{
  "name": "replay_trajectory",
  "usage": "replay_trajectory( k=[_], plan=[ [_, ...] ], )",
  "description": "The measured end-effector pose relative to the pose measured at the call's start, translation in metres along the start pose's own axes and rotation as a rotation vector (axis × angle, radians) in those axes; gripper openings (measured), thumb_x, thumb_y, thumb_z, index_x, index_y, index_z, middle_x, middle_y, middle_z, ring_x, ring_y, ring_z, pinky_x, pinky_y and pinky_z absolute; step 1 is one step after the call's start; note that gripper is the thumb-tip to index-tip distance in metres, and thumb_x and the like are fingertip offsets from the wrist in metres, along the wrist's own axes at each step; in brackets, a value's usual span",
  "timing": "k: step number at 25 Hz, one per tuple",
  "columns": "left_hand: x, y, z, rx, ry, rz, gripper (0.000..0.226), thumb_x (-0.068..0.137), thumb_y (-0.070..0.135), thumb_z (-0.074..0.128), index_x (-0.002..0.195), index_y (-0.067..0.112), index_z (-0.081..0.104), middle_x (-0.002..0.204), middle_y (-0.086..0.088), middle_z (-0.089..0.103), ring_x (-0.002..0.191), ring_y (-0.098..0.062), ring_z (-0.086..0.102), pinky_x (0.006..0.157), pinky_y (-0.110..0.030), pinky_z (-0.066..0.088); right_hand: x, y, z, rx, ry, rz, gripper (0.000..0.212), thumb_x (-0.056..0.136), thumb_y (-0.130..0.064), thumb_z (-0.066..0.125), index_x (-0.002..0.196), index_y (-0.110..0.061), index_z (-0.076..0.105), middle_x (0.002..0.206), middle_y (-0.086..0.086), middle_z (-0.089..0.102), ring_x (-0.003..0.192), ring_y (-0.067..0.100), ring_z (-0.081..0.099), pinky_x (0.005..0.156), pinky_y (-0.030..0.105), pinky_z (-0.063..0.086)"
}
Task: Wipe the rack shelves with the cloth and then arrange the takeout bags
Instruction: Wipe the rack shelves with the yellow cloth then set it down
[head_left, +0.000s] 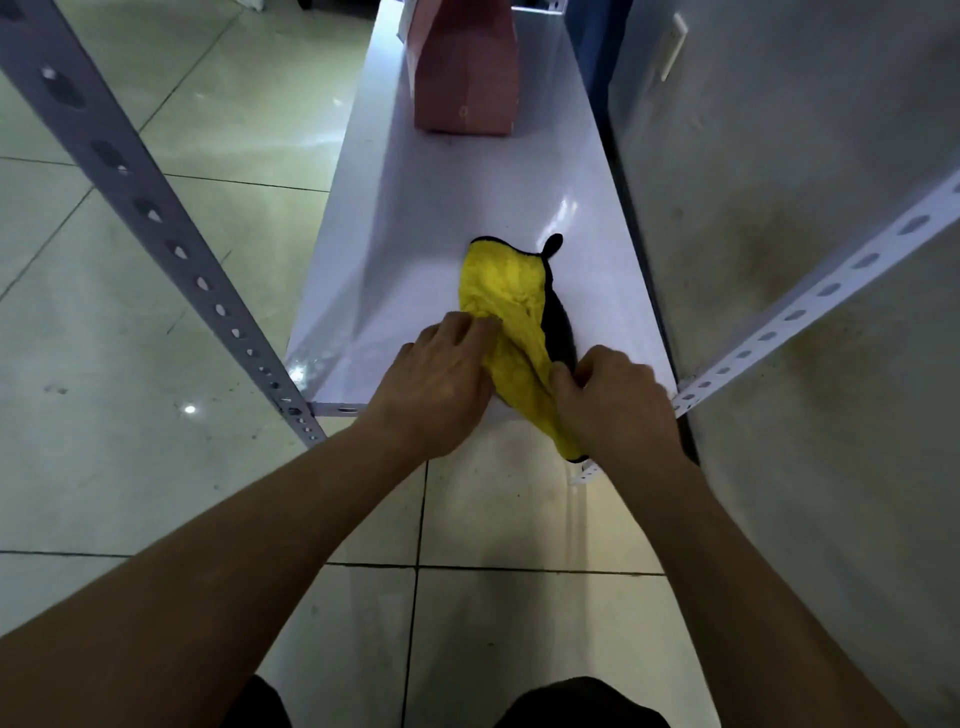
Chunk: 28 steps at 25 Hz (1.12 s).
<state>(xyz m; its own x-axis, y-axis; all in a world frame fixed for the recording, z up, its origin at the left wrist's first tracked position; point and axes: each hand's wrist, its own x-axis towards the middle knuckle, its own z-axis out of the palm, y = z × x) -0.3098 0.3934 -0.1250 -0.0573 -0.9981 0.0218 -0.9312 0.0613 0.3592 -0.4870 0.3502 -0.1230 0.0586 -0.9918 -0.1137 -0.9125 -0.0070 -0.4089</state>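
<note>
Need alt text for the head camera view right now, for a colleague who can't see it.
Both hands, left hand and right hand, grip a bunched yellow cloth at the near end of a white rack shelf. A pink takeout bag stands at the far end.

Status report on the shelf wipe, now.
Left hand and right hand both gripping yellow cloth, bunched at near end of white shelf. Pink takeout bag stands at far end, in the wiping path.

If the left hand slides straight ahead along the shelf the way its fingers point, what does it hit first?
The left hand already rests on the yellow cloth, so it would first push into its bunched folds. Beyond that, bare white shelf; the pink bag looks further back.
</note>
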Motion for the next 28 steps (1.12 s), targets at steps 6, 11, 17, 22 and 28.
replay_trajectory(
  k=[6, 11, 17, 22, 28],
  plan=[
    [0.013, -0.004, 0.003, 0.039, 0.007, -0.041, 0.060, 0.095, 0.023, 0.051, 0.153, 0.017, 0.034, 0.138, -0.017, 0.045, 0.110, -0.039, 0.052, 0.089, -0.047, 0.046, 0.005, -0.020, -0.004, -0.001, -0.146, -0.052, 0.023, 0.095, -0.023, 0.060, 0.112, -0.008, 0.063, 0.108, 0.008, 0.065, 0.101, 0.025, 0.062, 0.075, 0.027, 0.042],
    [0.010, -0.004, 0.006, 0.129, 0.019, -0.066, 0.062, 0.095, 0.027, 0.052, 0.153, 0.022, 0.032, 0.140, -0.011, 0.044, 0.117, -0.034, 0.050, 0.091, -0.043, 0.043, 0.020, -0.026, -0.005, -0.133, -0.151, 0.015, 0.030, 0.098, -0.016, 0.056, 0.124, -0.002, 0.052, 0.126, 0.017, 0.059, 0.115, 0.032, 0.059, 0.088, 0.036, 0.046],
    [0.007, -0.010, 0.004, 0.083, 0.024, -0.054, 0.061, 0.095, 0.026, 0.051, 0.153, 0.023, 0.031, 0.142, -0.008, 0.043, 0.119, -0.032, 0.048, 0.095, -0.040, 0.043, 0.028, -0.024, -0.002, -0.051, -0.040, -0.159, 0.026, 0.100, -0.009, 0.047, 0.123, -0.007, 0.058, 0.116, 0.015, 0.059, 0.106, 0.030, 0.059, 0.077, 0.029, 0.041],
    [0.003, -0.013, 0.000, 0.008, 0.019, -0.084, 0.061, 0.093, 0.023, 0.052, 0.151, 0.024, 0.034, 0.142, -0.009, 0.043, 0.120, -0.035, 0.048, 0.095, -0.040, 0.042, 0.045, -0.025, -0.012, 0.635, 0.023, -0.087, 0.024, 0.096, -0.016, 0.053, 0.078, -0.026, 0.065, 0.077, -0.008, 0.062, 0.077, 0.016, 0.054, 0.073, 0.031, 0.040],
    [0.007, -0.007, -0.002, -0.050, 0.009, -0.033, 0.048, 0.095, 0.019, 0.047, 0.143, 0.019, 0.045, 0.116, -0.011, 0.066, 0.112, -0.037, 0.053, 0.092, -0.040, 0.042, 0.068, -0.050, 0.007, 0.567, 0.030, 0.154, 0.059, 0.081, -0.039, 0.077, 0.128, -0.015, 0.050, 0.108, 0.000, 0.058, 0.097, 0.019, 0.058, 0.073, 0.026, 0.044]
  ],
)
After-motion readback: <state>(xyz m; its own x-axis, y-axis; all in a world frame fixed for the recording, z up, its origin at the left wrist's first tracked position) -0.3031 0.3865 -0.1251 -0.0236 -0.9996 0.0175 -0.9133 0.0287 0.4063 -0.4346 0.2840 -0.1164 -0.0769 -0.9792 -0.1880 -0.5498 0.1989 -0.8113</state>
